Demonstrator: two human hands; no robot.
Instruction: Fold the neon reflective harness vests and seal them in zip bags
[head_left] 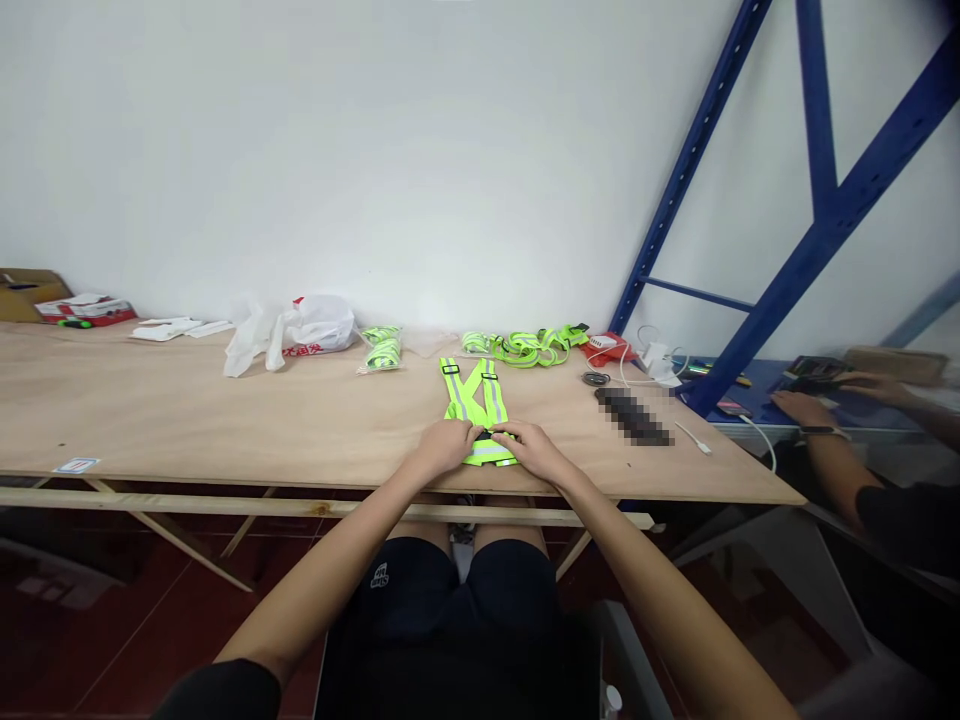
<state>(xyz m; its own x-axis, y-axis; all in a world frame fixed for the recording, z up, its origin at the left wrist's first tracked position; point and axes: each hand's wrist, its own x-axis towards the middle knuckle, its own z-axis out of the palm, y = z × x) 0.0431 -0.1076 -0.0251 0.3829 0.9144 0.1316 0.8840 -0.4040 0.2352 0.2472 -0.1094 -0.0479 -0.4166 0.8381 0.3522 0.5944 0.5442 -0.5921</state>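
A neon yellow-green reflective vest (489, 452) made of straps lies in front of me near the table's front edge. Its two upper straps, with grey stripes and black buckles, cross and point away from me. My left hand (448, 443) is closed at the left side of the vest, its fingertips at a black piece in the middle. From the other side, my right hand (530, 449) pinches the same area with bent fingers. The fingertips of both hands nearly meet, and the hands partly cover the vest's lower band.
Behind the vest are bagged reflective straps (383, 350) and a loose reflective strap bundle (529, 348). White plastic bags (322, 322) stand at left. A pixelated dark object (634, 416) and cables (694, 438) lie right, near a blue metal frame (795, 265). Another person's hand (804, 408) is far right.
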